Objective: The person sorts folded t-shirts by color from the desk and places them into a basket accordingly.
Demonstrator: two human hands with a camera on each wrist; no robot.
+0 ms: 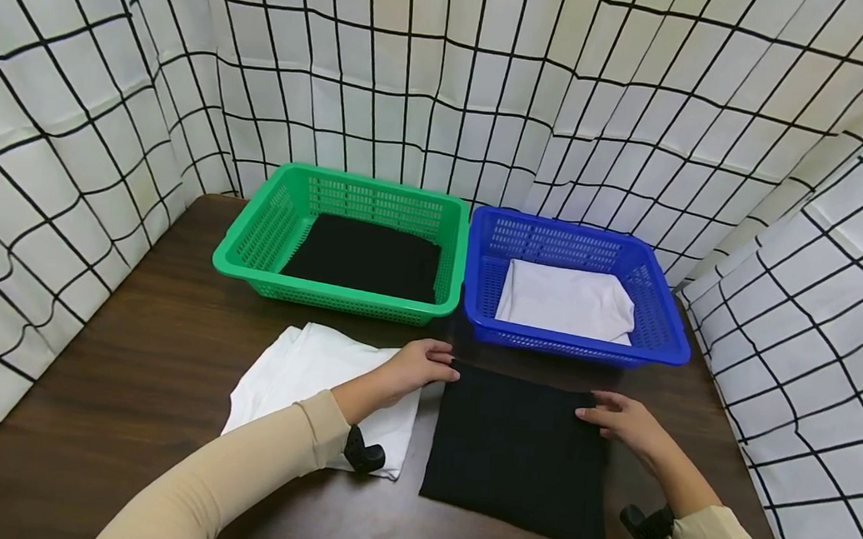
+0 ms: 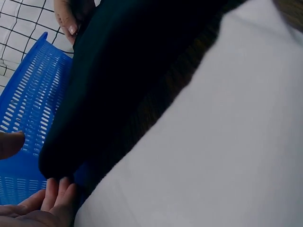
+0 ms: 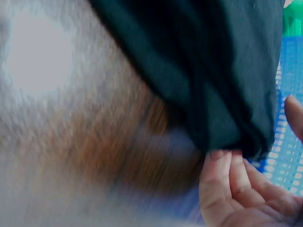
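A folded black cloth (image 1: 520,451) lies on the table in front of me. At its far left corner is my left hand (image 1: 412,373), its fingertips (image 2: 60,189) touching the cloth's edge and its thumb apart from them. My right hand (image 1: 627,421) is at the far right corner. In the right wrist view its fingers (image 3: 218,172) touch the black cloth's edge, with the thumb standing off to the side. Left of the black cloth lies a folded white cloth (image 1: 280,388), partly hidden by my left forearm.
A green basket (image 1: 339,294) at the back holds a folded black cloth (image 1: 368,257). Beside it on the right, a blue basket (image 1: 663,340) holds a folded white cloth (image 1: 565,300). White grid-patterned curtains (image 1: 415,76) surround the dark wooden table (image 1: 91,413).
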